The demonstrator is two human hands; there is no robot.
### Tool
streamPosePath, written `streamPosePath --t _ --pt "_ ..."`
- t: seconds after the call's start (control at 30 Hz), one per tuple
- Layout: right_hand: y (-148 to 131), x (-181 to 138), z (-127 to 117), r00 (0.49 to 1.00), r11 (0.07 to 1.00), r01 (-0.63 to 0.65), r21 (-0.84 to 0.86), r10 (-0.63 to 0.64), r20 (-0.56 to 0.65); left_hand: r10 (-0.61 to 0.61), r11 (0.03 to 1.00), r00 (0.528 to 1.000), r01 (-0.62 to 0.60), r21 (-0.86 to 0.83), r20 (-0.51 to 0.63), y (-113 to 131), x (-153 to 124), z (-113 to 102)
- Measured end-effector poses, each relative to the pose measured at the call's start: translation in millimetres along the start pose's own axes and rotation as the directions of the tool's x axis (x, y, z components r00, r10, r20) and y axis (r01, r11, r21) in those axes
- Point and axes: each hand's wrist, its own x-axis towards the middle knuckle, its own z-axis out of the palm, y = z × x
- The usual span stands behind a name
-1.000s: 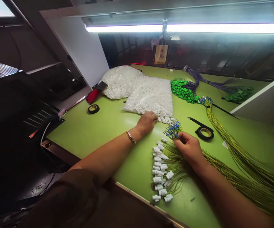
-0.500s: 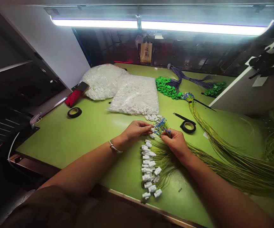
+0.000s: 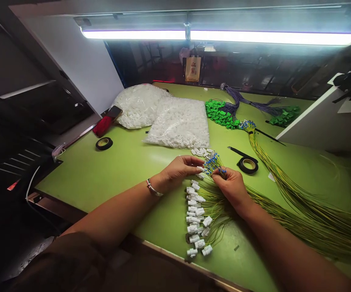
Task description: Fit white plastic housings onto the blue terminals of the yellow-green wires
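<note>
My left hand (image 3: pixel 183 169) is closed, its thumb and fingertips pinching a small white connector (image 3: pixel 200 170). It is right beside the tips of a wire bundle (image 3: pixel 213 163), which are crimped with blue-collared terminals. My right hand (image 3: pixel 232 187) is closed round these yellow-green wires just behind the terminals. Whether a wire end sits inside the pinched connector, I cannot tell. Below the hands, a column of white connectors (image 3: pixel 195 219) fitted on yellow-green wires lies near the table's front edge. A few loose white connectors (image 3: pixel 201 152) lie just beyond the bundle.
Two clear bags of white connectors (image 3: pixel 178 121) lie at the back of the green table (image 3: pixel 126 162). Black tape rolls (image 3: pixel 248 165) lie on both sides. Green connectors (image 3: pixel 222 113) on dark wires and another tied yellow-green bundle (image 3: pixel 263 162) are at the right.
The whole view has shifted, so everything appears a little further right. Both hands keep nearly the same place at the terminals, with the same hold.
</note>
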Motion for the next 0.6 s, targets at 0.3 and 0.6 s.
streamPosePath --t 0.3,0.6 --pt "-0.4 -1.8 0.0 0.999 1.000 0.010 -0.021 -0.010 -0.033 -0.067 0.995 0.997 0.062 -0.080 -0.050 2.4 1.8 -2.4" --pt "1.4 -4.0 -0.8 0.999 0.995 0.048 -0.089 -0.050 -0.012 -0.065 0.998 0.996 0.066 0.020 -0.061 0.1 2.7 -0.6"
